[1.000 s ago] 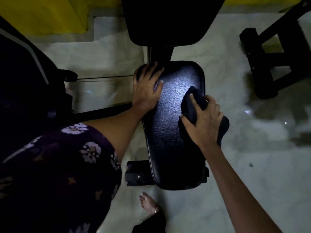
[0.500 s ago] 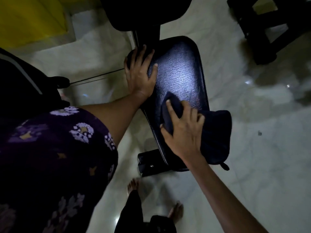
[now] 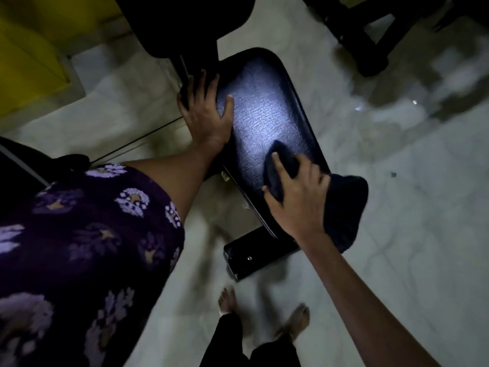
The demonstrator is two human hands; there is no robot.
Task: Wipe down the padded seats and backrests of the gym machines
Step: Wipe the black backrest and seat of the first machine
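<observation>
black padded vinyl, textured and catching a pale glare, covers the seat (image 3: 267,123), which runs slantwise from the upper middle of the head view down toward the lower right. the left hand (image 3: 205,109) lies flat on the seat's far left edge, fingers straight and spread, thumb out on the lit surface, gripping nothing. the right hand (image 3: 296,192) presses a dark cloth (image 3: 344,207) onto the seat's near right part; forefinger and thumb lie along the bunched front of the cloth, the other fingers curl over it, so it grips the cloth. the rest of the cloth hangs off the seat's right edge.

beyond the seat's far end the dark backrest (image 3: 185,19) fills the top of the view. under the near end a black frame foot (image 3: 254,256) rests on the pale marbled floor (image 3: 410,234). a purple flowered sleeve (image 3: 87,234) covers the left arm. two bare feet (image 3: 229,300) stand on the floor at the bottom. a yellow wall (image 3: 29,49) fills the upper left, and another black machine frame (image 3: 370,35) stands at the upper right.
</observation>
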